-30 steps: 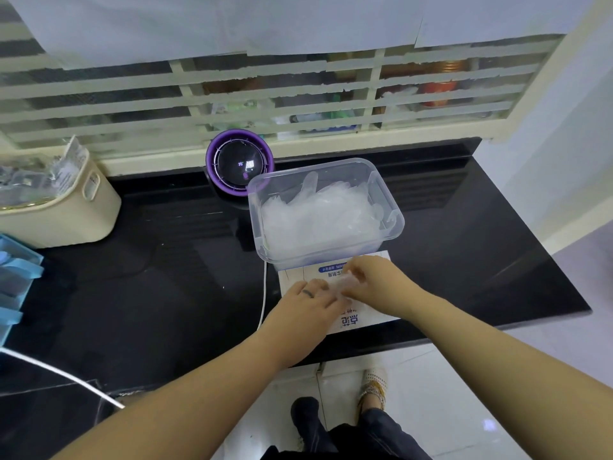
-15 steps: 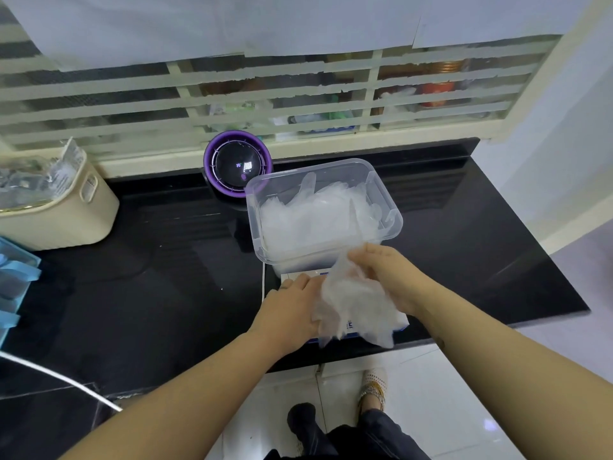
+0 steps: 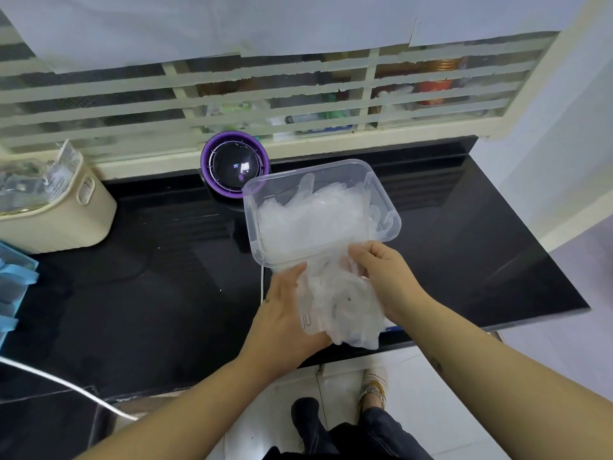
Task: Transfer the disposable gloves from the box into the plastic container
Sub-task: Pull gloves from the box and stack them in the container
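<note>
A clear plastic container [image 3: 249, 207] stands on the black counter and holds a heap of translucent disposable gloves [image 3: 315, 217]. Just in front of it, my right hand [image 3: 386, 282] grips a loose bunch of gloves [image 3: 341, 310] at its top, level with the container's near rim. My left hand [image 3: 283, 322] lies against the left side of that bunch, thumb up, its fingertips covered by the plastic. The glove box is almost wholly hidden beneath the bunch; only a blue corner [image 3: 388, 328] shows at the counter's front edge.
A purple round device [image 3: 229, 167] sits behind the container, with a white cable [image 3: 262, 283] running forward from it. A cream basket [image 3: 63, 220] and blue trays [image 3: 15, 280] stand at the left. The counter's front edge [image 3: 497, 322] runs close to my hands.
My right hand has pulled a bunch of gloves out of the box and lifted it toward the container. My left hand has moved from the box top to the bunch's side.
</note>
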A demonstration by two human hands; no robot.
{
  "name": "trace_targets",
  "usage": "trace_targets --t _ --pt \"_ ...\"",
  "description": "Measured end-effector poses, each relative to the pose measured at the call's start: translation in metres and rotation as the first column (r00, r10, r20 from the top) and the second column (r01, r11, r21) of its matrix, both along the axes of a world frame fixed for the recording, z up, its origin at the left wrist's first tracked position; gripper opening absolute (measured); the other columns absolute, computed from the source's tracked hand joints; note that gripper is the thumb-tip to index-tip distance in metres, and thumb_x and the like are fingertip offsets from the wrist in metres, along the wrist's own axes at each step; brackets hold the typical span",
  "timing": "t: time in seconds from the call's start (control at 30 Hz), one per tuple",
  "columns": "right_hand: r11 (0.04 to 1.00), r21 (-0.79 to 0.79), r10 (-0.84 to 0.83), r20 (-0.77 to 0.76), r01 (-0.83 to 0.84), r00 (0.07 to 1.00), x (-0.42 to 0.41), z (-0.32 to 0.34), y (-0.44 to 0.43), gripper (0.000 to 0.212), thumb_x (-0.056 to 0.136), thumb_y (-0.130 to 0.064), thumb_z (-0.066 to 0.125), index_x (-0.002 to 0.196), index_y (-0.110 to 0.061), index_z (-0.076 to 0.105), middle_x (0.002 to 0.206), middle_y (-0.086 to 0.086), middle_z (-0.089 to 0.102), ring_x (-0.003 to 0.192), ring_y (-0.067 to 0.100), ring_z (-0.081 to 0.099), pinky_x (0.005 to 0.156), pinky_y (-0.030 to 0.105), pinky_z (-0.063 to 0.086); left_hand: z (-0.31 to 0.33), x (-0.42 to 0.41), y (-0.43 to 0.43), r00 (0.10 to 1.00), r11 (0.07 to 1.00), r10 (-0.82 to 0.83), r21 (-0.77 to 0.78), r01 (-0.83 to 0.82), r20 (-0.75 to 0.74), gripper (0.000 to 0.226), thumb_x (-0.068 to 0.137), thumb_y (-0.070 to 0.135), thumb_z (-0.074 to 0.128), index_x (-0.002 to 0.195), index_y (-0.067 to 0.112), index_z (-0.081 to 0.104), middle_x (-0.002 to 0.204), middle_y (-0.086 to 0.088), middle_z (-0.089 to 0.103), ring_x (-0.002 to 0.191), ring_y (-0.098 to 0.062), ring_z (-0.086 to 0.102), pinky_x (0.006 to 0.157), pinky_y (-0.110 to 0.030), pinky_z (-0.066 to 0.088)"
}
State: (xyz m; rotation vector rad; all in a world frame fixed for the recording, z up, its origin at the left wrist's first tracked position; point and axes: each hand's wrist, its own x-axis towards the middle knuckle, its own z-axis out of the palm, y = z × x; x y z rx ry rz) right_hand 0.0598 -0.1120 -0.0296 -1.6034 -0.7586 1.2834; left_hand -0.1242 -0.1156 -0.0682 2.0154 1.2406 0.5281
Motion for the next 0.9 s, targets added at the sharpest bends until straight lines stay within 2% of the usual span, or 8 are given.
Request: trace_targets --t 0.1,0.2,0.37,0.43,0.53,0.63,0.73,0.9 --pt "1.000 -0.030 -0.004 -0.049 0.003 0.999 -0.005 0.000 -0.002 0.025 0.096 -0.020 0.053 0.087 0.001 0.060 0.077 0.006 0.063 0.076 0.014 0.062 0.095 0.043 0.048 0.002 -0.003 0.000 0.999 0.938 -0.007 0.346 0.019 -0.036 0.102 0.062 0.075 0.063 0.140 0.027 0.018 0.142 0.004 0.019 0.129 -0.025 0.032 0.104 -0.048 0.040" --pt "0.997 -0.080 -0.035 -0.208 0.018 0.978 -0.012 0.003 0.000 0.018 0.096 -0.021 0.054 0.089 -0.006 0.061 0.084 0.010 0.062 0.084 0.023 0.060 0.092 0.044 0.050 0.008 0.002 0.007 0.992 0.891 -0.047 0.443 0.096 -0.120 0.095 0.066 0.079 0.053 0.140 0.025 0.028 0.143 -0.005 0.021 0.129 -0.026 0.025 0.102 -0.043 0.035" --pt "0.991 -0.122 -0.112 -0.497 0.059 0.860 -0.013 0.011 0.003 0.016 0.094 -0.015 0.052 0.100 -0.003 0.062 0.093 0.013 0.064 0.094 0.028 0.062 0.099 0.048 0.047 0.009 0.000 0.015 0.993 0.881 -0.111 0.459 0.113 -0.031 0.033 0.069 0.022 0.076 0.098 0.020 0.060 0.129 0.000 0.039 0.116 -0.019 0.037 0.084 -0.042 0.052" --pt "0.988 -0.084 -0.156 -0.479 0.132 0.864 -0.006 0.016 0.006 0.010 0.089 -0.013 0.055 0.085 -0.009 0.063 0.083 0.008 0.060 0.087 0.024 0.058 0.100 0.050 0.044 0.011 -0.007 0.013 0.990 0.886 -0.141 0.449 0.118 0.017 0.024 0.071 0.020 0.069 0.089 0.022 0.054 0.129 0.003 0.041 0.115 -0.016 0.039 0.085 -0.034 0.047" --pt "0.973 0.018 -0.198 -0.438 0.229 0.877 0.006 0.027 0.013 0.025 0.085 -0.009 0.052 0.061 -0.014 0.056 0.069 0.004 0.053 0.073 0.018 0.054 0.092 0.044 0.050 0.013 -0.015 0.013 0.989 0.834 -0.149 0.536 0.135 -0.017 0.018 0.072 0.026 0.058 0.085 0.025 0.046 0.126 0.003 0.044 0.113 -0.017 0.044 0.091 -0.033 0.038" --pt "0.923 0.109 -0.307 -0.373 0.370 0.876 0.017 0.039 0.018 0.015 0.086 -0.001 0.046 0.074 -0.006 0.054 0.074 0.005 0.059 0.078 0.018 0.060 0.083 0.039 0.055 0.011 -0.016 0.019 0.984 0.791 -0.152 0.585 0.177 -0.092 0.024 0.065 0.013 0.072 0.079 0.018 0.053 0.116 0.003 0.047 0.099 -0.018 0.048 0.083 -0.032 0.042" --pt "0.862 0.202 -0.433 -0.181 0.464 0.883 0.026 0.046 0.023 0.012 0.090 -0.011 0.048 0.081 -0.012 0.055 0.070 -0.001 0.054 0.071 0.015 0.051 0.079 0.036 0.049 0.009 -0.007 0.024 0.957 0.754 -0.192 0.591 0.285 -0.216 0.038 0.047 -0.009 0.079 0.074 0.011 0.060 0.102 0.001 0.046 0.074 -0.021 0.053 0.065 -0.024 0.043" --pt "0.849 0.255 -0.462 -0.069 0.463 0.884 0.030 0.049 0.026 0.016 0.095 -0.020 0.049 0.081 -0.016 0.055 0.077 -0.001 0.055 0.074 0.012 0.051 0.075 0.031 0.049 0.008 0.023 0.029 0.809 0.668 -0.387 0.470 0.577 -0.442 0.044 0.039 -0.001 0.085 0.077 0.014 0.068 0.087 -0.004 0.063 0.065 -0.018 0.061 0.049 -0.022 0.047"
